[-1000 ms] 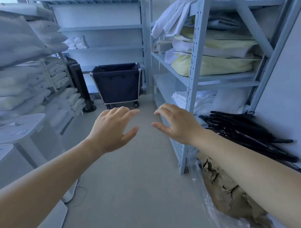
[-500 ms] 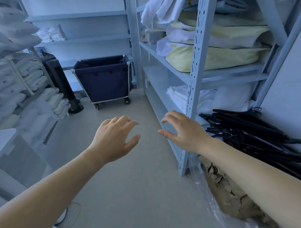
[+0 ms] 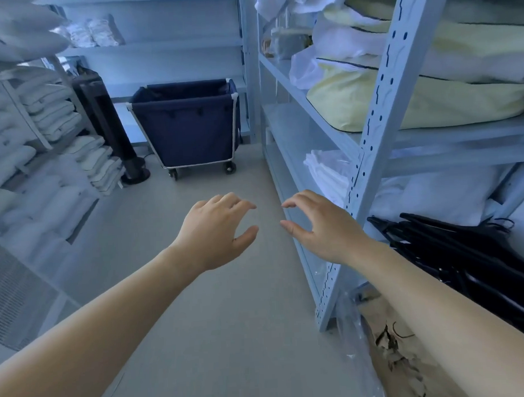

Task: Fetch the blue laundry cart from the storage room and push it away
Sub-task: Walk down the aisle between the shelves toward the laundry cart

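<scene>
The blue laundry cart (image 3: 190, 126) stands on small wheels at the far end of the aisle, against the back shelving, with a white tube frame around its dark fabric bin. Both arms reach forward over the floor, well short of the cart. My left hand (image 3: 217, 229) hangs palm down with fingers curled apart and nothing in it. My right hand (image 3: 321, 226) mirrors it close to the shelf post, also holding nothing. The two hands are about a hand's width apart.
A metal shelf rack (image 3: 380, 129) with pillows and linen lines the right side. Stacked white pillows (image 3: 44, 122) fill the left rack. A black tower fan (image 3: 116, 135) stands left of the cart. Black hangers (image 3: 452, 251) and a plastic bag (image 3: 379, 354) lie at the lower right.
The view has moved forward down the aisle and the cart looks nearer and larger. Both hands stay stretched out and empty, now lower in the frame.
</scene>
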Demonstrator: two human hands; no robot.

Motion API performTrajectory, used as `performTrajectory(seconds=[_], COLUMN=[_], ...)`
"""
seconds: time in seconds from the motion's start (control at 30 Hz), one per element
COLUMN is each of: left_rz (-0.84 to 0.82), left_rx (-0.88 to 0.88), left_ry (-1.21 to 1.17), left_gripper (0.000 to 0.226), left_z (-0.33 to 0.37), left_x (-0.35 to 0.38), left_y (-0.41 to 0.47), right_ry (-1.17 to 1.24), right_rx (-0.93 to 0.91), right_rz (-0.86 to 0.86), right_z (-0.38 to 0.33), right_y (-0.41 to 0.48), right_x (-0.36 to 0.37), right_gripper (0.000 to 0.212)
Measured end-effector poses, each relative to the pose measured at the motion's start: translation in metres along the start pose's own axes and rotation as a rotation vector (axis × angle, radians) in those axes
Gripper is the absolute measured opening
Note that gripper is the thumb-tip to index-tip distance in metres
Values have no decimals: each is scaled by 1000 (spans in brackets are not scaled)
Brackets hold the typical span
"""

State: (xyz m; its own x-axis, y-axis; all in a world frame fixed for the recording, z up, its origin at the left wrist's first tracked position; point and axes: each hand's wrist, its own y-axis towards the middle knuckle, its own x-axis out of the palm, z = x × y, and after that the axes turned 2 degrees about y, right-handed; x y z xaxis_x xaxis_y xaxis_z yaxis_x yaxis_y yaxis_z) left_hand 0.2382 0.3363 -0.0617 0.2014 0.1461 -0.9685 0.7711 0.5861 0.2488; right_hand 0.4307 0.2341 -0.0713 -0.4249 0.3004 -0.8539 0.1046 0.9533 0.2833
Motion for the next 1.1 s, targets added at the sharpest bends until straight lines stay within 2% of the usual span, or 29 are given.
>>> performTrajectory(seconds=[0.17, 0.4, 0.6, 0.83, 1.1], left_rz=[-10, -38, -5, 18, -70], left_rx=[-47, -169, -190, -190, -220], left_ry=[-32, -36, -29, -37, 4], left_gripper=[42, 41, 38, 34, 32], left_z=[-24, -101, -187, -303, -411], left_x=[21, 51, 70, 78, 97], left_y=[38, 77, 142, 227, 277], right_ry=[28, 61, 51, 65, 147], right_rx=[-24, -64, -133, -131, -120], right_rz=[-38, -122, -157, -155, -182], right_z=[31, 47, 48, 45, 43], right_y=[47, 132, 244, 384, 490], right_x=[11, 51, 88, 121, 187], right_gripper=[37, 36, 35, 40, 38])
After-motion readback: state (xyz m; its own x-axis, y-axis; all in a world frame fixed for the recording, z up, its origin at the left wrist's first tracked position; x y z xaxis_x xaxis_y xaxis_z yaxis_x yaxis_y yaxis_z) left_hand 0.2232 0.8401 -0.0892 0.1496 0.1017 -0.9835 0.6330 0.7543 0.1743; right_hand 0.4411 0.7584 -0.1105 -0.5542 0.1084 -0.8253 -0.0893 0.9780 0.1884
